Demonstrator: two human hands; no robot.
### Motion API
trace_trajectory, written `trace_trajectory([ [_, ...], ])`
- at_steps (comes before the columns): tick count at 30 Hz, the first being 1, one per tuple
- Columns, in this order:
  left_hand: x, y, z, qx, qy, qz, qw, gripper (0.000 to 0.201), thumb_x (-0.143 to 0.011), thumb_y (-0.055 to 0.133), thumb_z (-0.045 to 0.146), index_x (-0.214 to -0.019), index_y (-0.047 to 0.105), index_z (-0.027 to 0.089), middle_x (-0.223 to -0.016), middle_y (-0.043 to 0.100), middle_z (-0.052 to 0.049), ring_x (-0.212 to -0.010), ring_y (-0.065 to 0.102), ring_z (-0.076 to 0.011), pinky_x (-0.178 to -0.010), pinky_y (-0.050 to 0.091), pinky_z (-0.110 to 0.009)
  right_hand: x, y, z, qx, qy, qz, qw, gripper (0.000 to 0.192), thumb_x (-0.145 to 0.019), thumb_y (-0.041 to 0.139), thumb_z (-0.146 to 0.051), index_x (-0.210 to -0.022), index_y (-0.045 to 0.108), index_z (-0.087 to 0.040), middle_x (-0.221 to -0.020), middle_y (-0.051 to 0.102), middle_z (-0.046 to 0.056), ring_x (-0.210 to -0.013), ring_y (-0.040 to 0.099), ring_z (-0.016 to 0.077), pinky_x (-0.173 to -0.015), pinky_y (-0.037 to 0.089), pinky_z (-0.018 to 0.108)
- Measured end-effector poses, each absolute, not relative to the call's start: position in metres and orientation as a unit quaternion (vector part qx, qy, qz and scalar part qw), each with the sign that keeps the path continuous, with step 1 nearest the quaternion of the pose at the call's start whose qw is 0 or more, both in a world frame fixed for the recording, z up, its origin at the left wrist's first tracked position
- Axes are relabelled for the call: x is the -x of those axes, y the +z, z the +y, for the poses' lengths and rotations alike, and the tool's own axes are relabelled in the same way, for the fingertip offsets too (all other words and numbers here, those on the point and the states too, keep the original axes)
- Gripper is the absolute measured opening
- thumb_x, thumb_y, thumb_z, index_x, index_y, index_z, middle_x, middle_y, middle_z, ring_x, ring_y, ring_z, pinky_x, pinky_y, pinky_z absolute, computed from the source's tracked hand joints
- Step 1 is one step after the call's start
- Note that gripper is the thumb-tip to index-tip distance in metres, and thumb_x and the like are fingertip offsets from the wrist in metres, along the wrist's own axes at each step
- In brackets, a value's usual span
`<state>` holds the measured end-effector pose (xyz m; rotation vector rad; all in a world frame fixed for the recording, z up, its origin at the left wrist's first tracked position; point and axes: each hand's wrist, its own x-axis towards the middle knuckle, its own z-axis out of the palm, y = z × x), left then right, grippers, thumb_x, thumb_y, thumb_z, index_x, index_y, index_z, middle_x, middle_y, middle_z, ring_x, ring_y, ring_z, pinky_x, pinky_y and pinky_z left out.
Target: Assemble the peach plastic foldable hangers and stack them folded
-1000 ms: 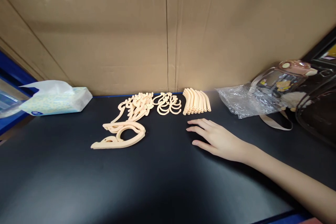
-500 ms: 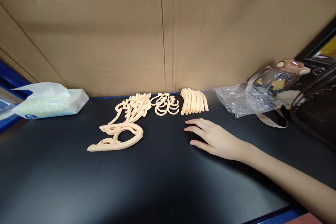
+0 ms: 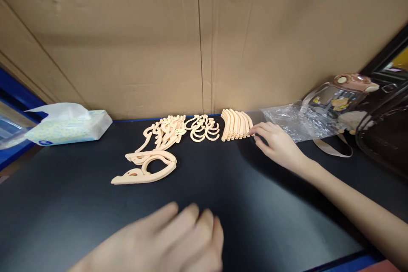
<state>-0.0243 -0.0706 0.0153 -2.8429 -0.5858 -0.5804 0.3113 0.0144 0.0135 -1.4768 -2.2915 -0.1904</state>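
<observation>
My right hand (image 3: 276, 144) is at the right end of a row of beige, curved hanger arms (image 3: 235, 125). Its thumb and fingertips close around the near end of the outermost arm. My left hand (image 3: 165, 242), smeared by motion, is over the near part of the table with its fingers bent down; whether they hold anything is hidden. A folded beige travel hanger (image 3: 159, 174) lies left of centre. Behind it is a heap of beige hanger pieces (image 3: 167, 129), and several small curved hooks (image 3: 204, 127) lie between that heap and the row.
Everything lies on a black table (image 3: 79, 204) against a cardboard wall (image 3: 134, 51). A tissue box (image 3: 73, 127) stands at the far left. Clear plastic wrap (image 3: 287, 121), a strapped drinking bottle (image 3: 338, 97) and a dark bag (image 3: 385, 131) are at the right.
My right hand has moved forward and right to the outermost hanger arm. My left hand has come into view at the bottom. The view has shifted slightly.
</observation>
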Motion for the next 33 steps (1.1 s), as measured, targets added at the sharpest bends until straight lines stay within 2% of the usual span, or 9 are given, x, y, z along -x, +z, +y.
trace_trajectory([
  [3, 0.005, 0.024, -0.04, 0.955, -0.191, -0.171, 0.152, 0.026, -0.096, 0.047, 0.03, -0.108, 0.062, 0.013, -0.103, 0.067, -0.008, -0.095, 0.061, -0.023, -0.077, 0.049, -0.033, -0.322, 0.004, 0.023, 0.523, -0.048, -0.835, 0.162, 0.031, -0.096, 0.04, -0.03, -0.117, 0.058, -0.017, -0.131, 0.053, 0.014, -0.114, 0.054, 0.0287, -0.094, 0.046, 0.048],
  [6, 0.004, 0.028, -0.025, 0.953, -0.2, -0.197, 0.117, 0.025, -0.097, 0.044, 0.029, -0.105, 0.061, 0.012, -0.102, 0.066, -0.009, -0.098, 0.06, -0.023, -0.081, 0.048, -0.033, -0.324, -0.001, 0.026, 0.554, -0.043, -0.818, 0.149, 0.037, -0.097, 0.038, -0.039, -0.123, 0.055, -0.018, -0.135, 0.051, 0.013, -0.117, 0.054, 0.0294, -0.094, 0.047, 0.049],
  [9, 0.013, 0.029, -0.023, 0.944, -0.235, -0.223, 0.068, 0.022, -0.096, 0.046, 0.026, -0.108, 0.059, 0.014, -0.103, 0.064, -0.008, -0.1, 0.057, -0.0209, -0.086, 0.047, -0.031, -0.323, -0.001, 0.026, 0.595, -0.054, -0.783, 0.173, 0.033, -0.097, 0.038, -0.042, -0.104, 0.06, -0.019, -0.124, 0.058, 0.01, -0.106, 0.06, 0.0271, -0.085, 0.05, 0.043],
  [12, 0.019, 0.027, -0.023, 0.938, -0.257, -0.229, 0.044, 0.018, -0.095, 0.048, 0.023, -0.108, 0.058, 0.015, -0.102, 0.063, -0.007, -0.099, 0.057, -0.0193, -0.087, 0.046, -0.03, -0.323, -0.002, 0.028, 0.624, -0.082, -0.755, 0.187, 0.028, -0.095, 0.04, -0.042, -0.09, 0.057, -0.021, -0.11, 0.062, 0.008, -0.095, 0.062, 0.0252, -0.07, 0.05, 0.037],
  [18, 0.015, 0.016, -0.023, 0.947, -0.243, -0.209, -0.015, 0.016, -0.094, 0.048, 0.022, -0.105, 0.058, 0.017, -0.101, 0.064, -0.006, -0.096, 0.057, -0.0192, -0.082, 0.047, -0.03, -0.321, -0.004, 0.039, 0.702, -0.138, -0.686, 0.132, 0.015, -0.089, 0.046, -0.034, -0.082, 0.049, -0.021, -0.082, 0.061, 0.005, -0.07, 0.059, 0.0224, -0.052, 0.034, 0.029],
  [22, 0.014, 0.014, -0.023, 0.947, -0.246, -0.205, -0.022, 0.015, -0.093, 0.049, 0.02, -0.104, 0.059, 0.017, -0.1, 0.063, -0.006, -0.096, 0.058, -0.0194, -0.083, 0.047, -0.03, -0.325, 0.0, 0.041, 0.737, -0.133, -0.65, 0.127, 0.007, -0.083, 0.046, -0.024, -0.077, 0.047, -0.02, -0.072, 0.056, 0.004, -0.051, 0.048, 0.0159, -0.048, 0.028, 0.027],
  [25, 0.014, 0.015, -0.023, 0.947, -0.25, -0.203, -0.023, 0.014, -0.093, 0.05, 0.019, -0.103, 0.059, 0.017, -0.099, 0.064, -0.006, -0.096, 0.058, -0.0193, -0.082, 0.047, -0.029, -0.33, 0.006, 0.04, 0.758, -0.115, -0.623, 0.159, 0.008, -0.078, 0.049, -0.025, -0.074, 0.044, -0.021, -0.069, 0.054, 0.003, -0.05, 0.044, 0.0153, -0.049, 0.027, 0.027],
  [28, 0.014, 0.016, -0.023, 0.947, -0.248, -0.204, -0.02, 0.013, -0.092, 0.05, 0.017, -0.102, 0.059, 0.017, -0.098, 0.064, -0.006, -0.096, 0.058, -0.0191, -0.082, 0.047, -0.029, -0.33, 0.014, 0.034, 0.743, -0.095, -0.618, 0.239, 0.013, -0.077, 0.052, -0.024, -0.073, 0.04, -0.023, -0.065, 0.05, 0.0, -0.051, 0.042, 0.0152, -0.051, 0.029, 0.028],
  [33, 0.013, 0.015, -0.024, 0.937, -0.26, -0.234, 0.009, 0.018, -0.092, 0.05, 0.017, -0.108, 0.059, 0.018, -0.105, 0.064, -0.006, -0.1, 0.058, -0.0189, -0.086, 0.047, -0.03, -0.305, 0.026, 0.008, 0.577, -0.033, -0.728, 0.368, 0.012, -0.084, 0.049, -0.024, -0.077, 0.04, -0.023, -0.072, 0.05, 0.0, -0.06, 0.046, 0.015, -0.058, 0.038, 0.029],
])
